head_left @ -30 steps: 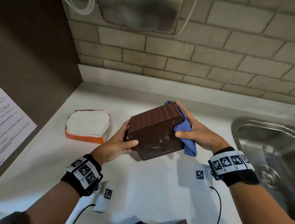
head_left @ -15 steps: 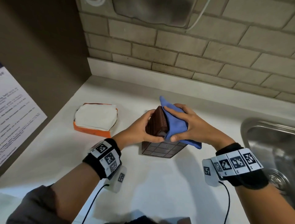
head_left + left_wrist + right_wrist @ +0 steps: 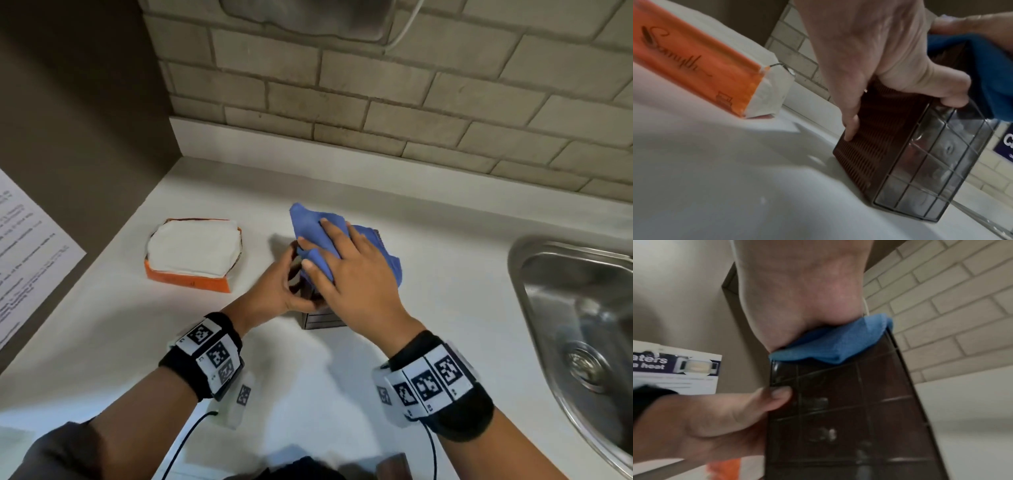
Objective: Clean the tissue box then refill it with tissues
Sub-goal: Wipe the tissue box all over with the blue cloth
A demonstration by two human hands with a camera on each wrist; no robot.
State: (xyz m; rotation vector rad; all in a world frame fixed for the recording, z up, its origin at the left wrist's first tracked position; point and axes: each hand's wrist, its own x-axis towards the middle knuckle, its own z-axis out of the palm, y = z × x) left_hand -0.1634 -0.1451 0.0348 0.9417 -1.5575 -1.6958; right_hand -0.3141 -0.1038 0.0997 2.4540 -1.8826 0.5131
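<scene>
A dark brown tissue box (image 3: 318, 317) stands on end on the white counter (image 3: 308, 394). My left hand (image 3: 284, 287) grips its left side, fingers on the ribbed wall (image 3: 869, 146) and thumb (image 3: 774, 394) on the gridded face. My right hand (image 3: 349, 274) lies flat on a blue cloth (image 3: 308, 219) and presses it onto the box's upper end, which the cloth (image 3: 838, 344) covers. An opened orange pack of white tissues (image 3: 193, 250) lies on the counter to the left, apart from the box.
A steel sink (image 3: 575, 308) is sunk into the counter at the right. A brick wall (image 3: 376, 102) runs behind, a dark side wall with a printed notice (image 3: 24, 246) on the left. Bare counter lies in front of the box.
The box has gone from being held tilted in the air to standing on end on the counter. My right hand moved the cloth from the box's right side onto its upper end.
</scene>
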